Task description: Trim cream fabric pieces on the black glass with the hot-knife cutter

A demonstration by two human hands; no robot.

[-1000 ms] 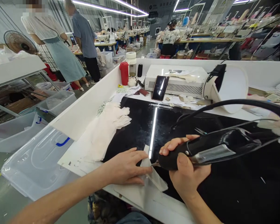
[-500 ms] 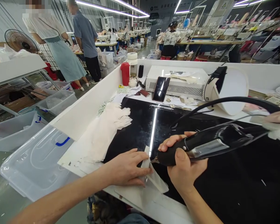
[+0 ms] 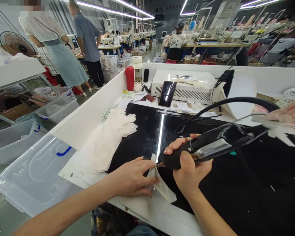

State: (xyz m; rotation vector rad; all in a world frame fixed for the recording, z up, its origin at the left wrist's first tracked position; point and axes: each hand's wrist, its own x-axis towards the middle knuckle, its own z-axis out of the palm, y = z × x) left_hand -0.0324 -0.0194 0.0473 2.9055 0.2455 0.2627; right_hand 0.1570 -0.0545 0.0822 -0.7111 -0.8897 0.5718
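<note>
My left hand (image 3: 135, 177) lies palm down with fingers spread, pressing a thin whitish fabric piece (image 3: 166, 190) onto the black board (image 3: 236, 193) near its front edge. The piece is partly under my fingers. My right hand (image 3: 190, 175) is wrapped round a thick black corded hand tool (image 3: 211, 147) with a silvery panel and a thin metal tip. That tip points left and reaches the fabric just beside my left index finger; whether it touches is too small to tell. Left of the board rests a fanned stack of similar whitish pieces (image 3: 110, 134).
At the back stand a red bottle (image 3: 129, 78), a phone (image 3: 167, 93) leaning on a white vented box (image 3: 194, 87), and a white lamp-like cone (image 3: 244, 95). A black cable (image 3: 226, 102) arches over the board. Plastic bins (image 3: 36, 177) stand at left; people are beyond.
The tool's tip has shifted slightly up and left along the fabric. My left hand stays in place. The view has turned a little.
</note>
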